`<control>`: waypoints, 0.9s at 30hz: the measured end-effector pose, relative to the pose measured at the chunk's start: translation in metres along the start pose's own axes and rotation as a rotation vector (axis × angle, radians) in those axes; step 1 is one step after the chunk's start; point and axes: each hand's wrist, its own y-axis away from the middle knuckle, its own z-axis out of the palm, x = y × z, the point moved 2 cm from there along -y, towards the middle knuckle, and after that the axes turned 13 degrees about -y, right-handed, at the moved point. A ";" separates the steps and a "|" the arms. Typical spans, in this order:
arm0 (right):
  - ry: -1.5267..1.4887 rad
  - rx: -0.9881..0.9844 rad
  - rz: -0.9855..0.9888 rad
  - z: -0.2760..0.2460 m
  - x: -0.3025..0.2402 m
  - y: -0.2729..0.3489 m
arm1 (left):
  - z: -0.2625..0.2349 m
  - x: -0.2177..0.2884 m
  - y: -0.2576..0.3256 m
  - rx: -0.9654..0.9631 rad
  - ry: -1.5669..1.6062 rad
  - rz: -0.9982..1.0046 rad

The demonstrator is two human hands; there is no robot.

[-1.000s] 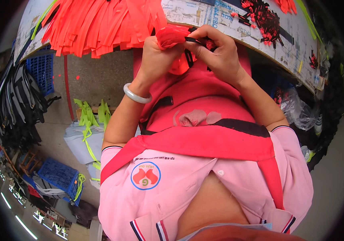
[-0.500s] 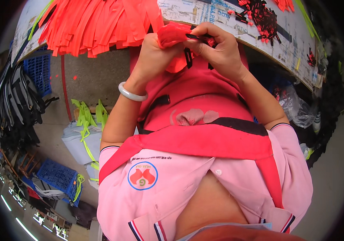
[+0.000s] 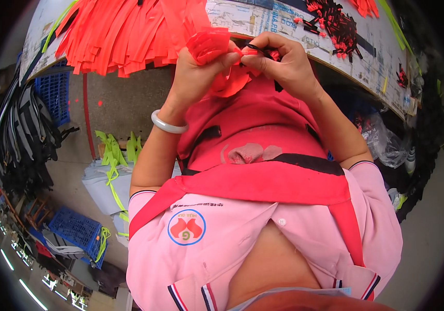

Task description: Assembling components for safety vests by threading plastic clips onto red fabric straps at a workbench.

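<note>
My left hand (image 3: pixel 193 75) is closed around a bunch of orange-red fabric strips (image 3: pixel 209 45), whose ends stick out above the fist and hang below it. My right hand (image 3: pixel 286 65) meets it from the other side, thumb and fingers pinched on small black-and-red pieces (image 3: pixel 253 49). A thin black part curves between its fingers, its exact kind not clear. The two hands nearly touch in front of the table edge, over the red apron (image 3: pixel 263 124). Many more orange-red strips (image 3: pixel 128 39) lie fanned out on the table to the left, their ends hanging past the edge.
On the table (image 3: pixel 382 67), a heap of small black-and-red pieces (image 3: pixel 338 28) lies at right. Below stand a blue crate (image 3: pixel 53 96), hanging black-and-grey straps (image 3: pixel 25 129), neon-yellow strips (image 3: pixel 112 153) on pale sheets, another blue crate (image 3: pixel 74 228), and a clear plastic bag (image 3: pixel 385 140) at right.
The strip bunch in my left hand has shifted slightly left and up, opening a gap between the hands. A dangling black piece between them no longer shows. My right hand stays nearly in place.
</note>
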 end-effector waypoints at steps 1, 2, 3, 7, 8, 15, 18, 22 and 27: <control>0.039 -0.014 0.011 -0.001 0.001 0.000 | 0.001 0.000 0.001 0.044 0.023 0.016; 0.078 -0.027 0.023 -0.001 0.002 -0.001 | 0.002 -0.001 0.002 0.088 0.046 0.032; 0.079 -0.025 0.019 -0.002 0.004 -0.001 | 0.004 0.000 0.002 0.085 0.045 0.034; 0.138 -0.063 -0.101 0.006 0.012 0.005 | 0.010 -0.003 0.007 0.132 0.073 0.040; 0.141 -0.038 -0.100 0.008 0.013 0.010 | 0.011 -0.004 0.007 0.125 0.104 0.019; 0.112 -0.047 -0.038 0.008 0.000 0.006 | 0.006 0.000 0.003 0.089 -0.018 0.027; 0.152 -0.060 -0.181 0.014 0.010 0.000 | 0.004 -0.004 0.006 0.174 -0.026 0.144; 0.284 -0.007 -0.240 0.016 0.055 0.008 | 0.012 -0.006 0.010 0.156 -0.049 0.079; 0.343 -0.110 -0.238 0.017 0.055 0.002 | 0.007 -0.010 0.020 0.201 -0.051 0.065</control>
